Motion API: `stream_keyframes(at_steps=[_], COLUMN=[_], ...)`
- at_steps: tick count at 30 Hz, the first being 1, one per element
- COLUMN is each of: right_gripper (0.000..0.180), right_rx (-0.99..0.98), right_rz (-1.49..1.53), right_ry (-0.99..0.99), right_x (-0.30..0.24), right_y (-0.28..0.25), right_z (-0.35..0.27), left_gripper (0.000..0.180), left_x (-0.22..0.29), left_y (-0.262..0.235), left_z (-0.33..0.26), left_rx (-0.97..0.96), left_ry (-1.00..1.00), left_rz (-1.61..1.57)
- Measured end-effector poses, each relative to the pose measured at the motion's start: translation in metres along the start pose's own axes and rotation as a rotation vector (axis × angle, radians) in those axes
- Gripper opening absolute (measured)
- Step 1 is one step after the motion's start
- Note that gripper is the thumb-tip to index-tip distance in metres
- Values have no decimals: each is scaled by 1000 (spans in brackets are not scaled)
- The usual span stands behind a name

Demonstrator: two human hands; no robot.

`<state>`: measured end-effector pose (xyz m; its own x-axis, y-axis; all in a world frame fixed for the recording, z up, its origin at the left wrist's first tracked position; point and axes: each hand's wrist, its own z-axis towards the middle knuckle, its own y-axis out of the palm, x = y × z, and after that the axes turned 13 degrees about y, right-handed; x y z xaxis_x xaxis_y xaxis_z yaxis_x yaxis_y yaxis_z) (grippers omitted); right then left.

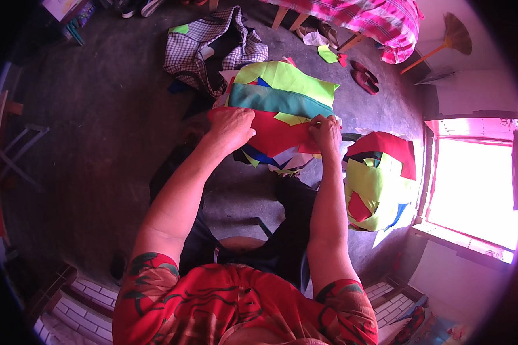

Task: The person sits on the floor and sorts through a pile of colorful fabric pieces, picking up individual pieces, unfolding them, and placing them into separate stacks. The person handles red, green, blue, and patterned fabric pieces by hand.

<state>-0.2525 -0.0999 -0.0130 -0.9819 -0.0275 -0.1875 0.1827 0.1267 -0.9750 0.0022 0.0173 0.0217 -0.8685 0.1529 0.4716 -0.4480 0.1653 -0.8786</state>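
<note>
A red cloth piece lies on top of a stack of coloured cloth pieces in front of me, with teal and lime green layers behind it. My left hand presses flat on the red piece's left end. At the right end my right hand pinches the edge of the red piece, beside a small lime scrap. Blue, white and green scraps stick out under the stack.
A second pile of lime, red and blue cloth sits to my right. A black-and-white checked bag lies behind the stack. Red sandals, a broom and a bed with a pink striped cover are at the back. A bright doorway is on the right.
</note>
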Motion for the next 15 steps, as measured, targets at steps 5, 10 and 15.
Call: stream_keyframes(at_steps=[5, 10, 15], right_gripper=[18, 16, 13], right_rx=[62, 153, 239], right_rz=[12, 70, 160], right_ry=[-66, -138, -212], right_x=[1, -3, -6], right_y=[0, -4, -8], right_z=[-2, -1, 2], left_gripper=[27, 27, 27], left_x=[-1, 1, 0], left_y=[2, -2, -2], left_z=[1, 0, 0], left_rx=[-11, -15, -27], left_ry=[-9, -8, -16], left_rz=[-21, -15, -32])
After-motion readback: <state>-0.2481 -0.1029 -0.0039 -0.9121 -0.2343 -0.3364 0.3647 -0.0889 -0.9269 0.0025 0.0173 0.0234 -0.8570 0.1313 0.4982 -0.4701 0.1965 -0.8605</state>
